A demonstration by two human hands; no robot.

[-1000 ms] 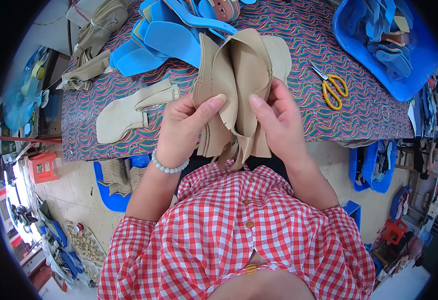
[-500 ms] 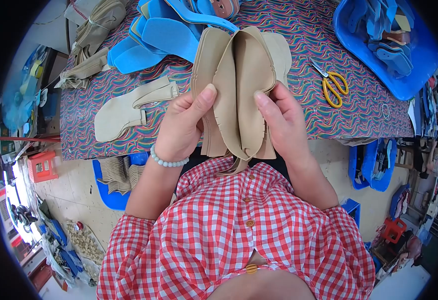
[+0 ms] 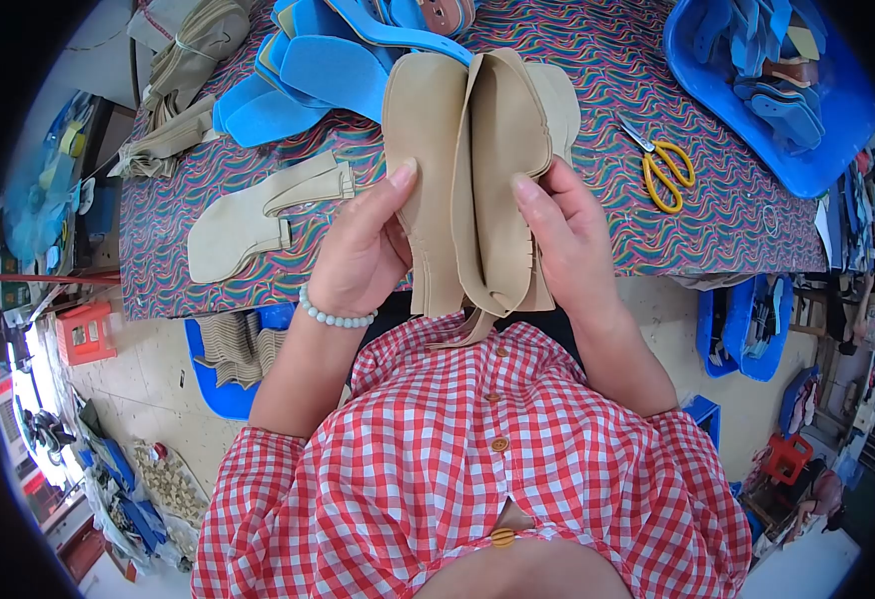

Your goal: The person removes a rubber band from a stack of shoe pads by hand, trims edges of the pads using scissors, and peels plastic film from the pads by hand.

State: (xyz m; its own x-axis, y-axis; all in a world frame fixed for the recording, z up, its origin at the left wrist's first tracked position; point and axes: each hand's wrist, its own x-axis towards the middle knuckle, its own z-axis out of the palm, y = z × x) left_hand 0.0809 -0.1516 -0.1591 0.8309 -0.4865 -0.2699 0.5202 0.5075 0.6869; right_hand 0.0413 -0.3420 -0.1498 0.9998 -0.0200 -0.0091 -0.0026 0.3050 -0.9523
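Several tan leather shoe uppers (image 3: 432,135) are held up between my two hands at the table's front edge, fanned apart like leaves. My left hand (image 3: 366,235) pinches the left edge of the layers, thumb on top and fingers behind. On the other side my right hand (image 3: 565,225) grips the curled right layers, thumb in front; its fingers are partly hidden behind them. Small notches show along some lower edges. A thin strap-like end dangles below, over the checked shirt. Further tan pieces (image 3: 560,95) lie on the table behind the bundle.
Flat cream pieces (image 3: 233,230) lie on the patterned table (image 3: 597,40) at left, with tied bundles (image 3: 193,50) beyond. Blue insoles (image 3: 333,75) are piled at the back. Yellow-handled scissors (image 3: 669,175) rest at right, near a blue bin (image 3: 827,170). Another blue bin (image 3: 220,394) stands below.
My left hand has shifted slightly left and a layer has turned over to the left, so its broad smooth face now shows. My right hand stays nearly still.
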